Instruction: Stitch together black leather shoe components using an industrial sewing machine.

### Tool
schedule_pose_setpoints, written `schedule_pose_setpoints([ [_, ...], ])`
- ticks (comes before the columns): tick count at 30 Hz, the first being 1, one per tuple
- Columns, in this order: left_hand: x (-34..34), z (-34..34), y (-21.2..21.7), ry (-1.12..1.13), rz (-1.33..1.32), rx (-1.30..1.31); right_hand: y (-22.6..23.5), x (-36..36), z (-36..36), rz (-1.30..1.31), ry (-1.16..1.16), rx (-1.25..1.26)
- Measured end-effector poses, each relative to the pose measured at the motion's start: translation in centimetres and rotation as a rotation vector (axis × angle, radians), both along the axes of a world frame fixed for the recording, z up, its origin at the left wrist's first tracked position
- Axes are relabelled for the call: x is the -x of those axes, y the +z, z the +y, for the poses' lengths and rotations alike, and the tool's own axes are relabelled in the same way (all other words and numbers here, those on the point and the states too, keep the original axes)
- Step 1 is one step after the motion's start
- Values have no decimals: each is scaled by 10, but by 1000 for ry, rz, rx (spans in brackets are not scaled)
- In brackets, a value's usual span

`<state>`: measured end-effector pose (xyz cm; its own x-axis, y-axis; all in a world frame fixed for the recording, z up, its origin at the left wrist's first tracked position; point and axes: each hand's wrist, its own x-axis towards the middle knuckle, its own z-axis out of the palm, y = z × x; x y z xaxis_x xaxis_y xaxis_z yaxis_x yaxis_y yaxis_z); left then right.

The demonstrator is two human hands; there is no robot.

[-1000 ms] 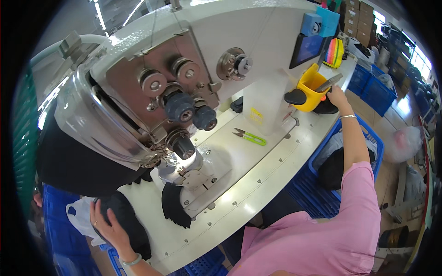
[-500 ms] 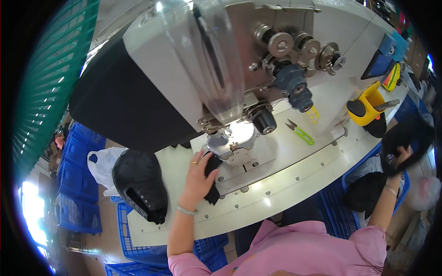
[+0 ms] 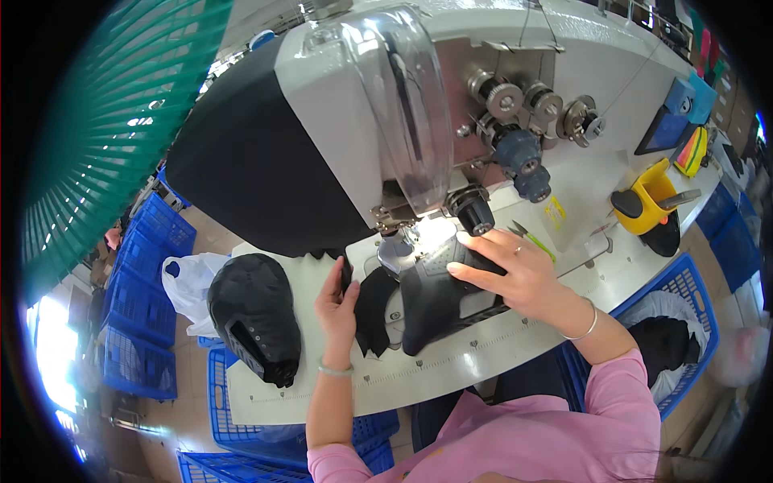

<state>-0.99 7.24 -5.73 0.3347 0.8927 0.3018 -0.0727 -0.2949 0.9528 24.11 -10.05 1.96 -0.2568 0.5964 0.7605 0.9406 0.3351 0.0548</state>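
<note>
"Where's the cap?"
"The cap (image 3: 431,318) is mid-frame, under the lit head of the sewing machine (image 3: 322,153), just right of a black strip (image 3: 374,314)."
"How would you handle it there?"
"I'd smooth it flat, let no fold bunch beneath, and leave fingertips clear of the lit spot. The strip might snag, so I'd guide it aside."
"And the right hand?"
"The right hand (image 3: 527,282), right of centre, is spread wide, thumb and forefinger resting on the cap."
"The left?"
"The left hand (image 3: 336,307), left of centre, is half curled, something dark showing between thumb and fingers. I can't tell whether it's gripped. A second cap (image 3: 254,310) lies farther left, well apart from the first."
</note>
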Motion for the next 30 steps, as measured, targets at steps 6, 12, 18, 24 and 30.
schedule_pose_setpoints([
  [6, 1, -51, 73, -276, 164, -212, 4, 0, 7, -118, 16, 45],
  [12, -16, -68, 77, -328, 30, -24, 11, -1, 10, -126, 137, 164],
  [18, -24, -81, 94, -142, 298, -519, 18, 1, 8, -177, 62, 213],
  [24, -31, -77, 95, -8, 432, -756, 15, 5, 9, -133, 36, 186],
  [30, -36, -75, 96, 77, 499, -910, 15, 0, 12, -114, 87, 200],
])
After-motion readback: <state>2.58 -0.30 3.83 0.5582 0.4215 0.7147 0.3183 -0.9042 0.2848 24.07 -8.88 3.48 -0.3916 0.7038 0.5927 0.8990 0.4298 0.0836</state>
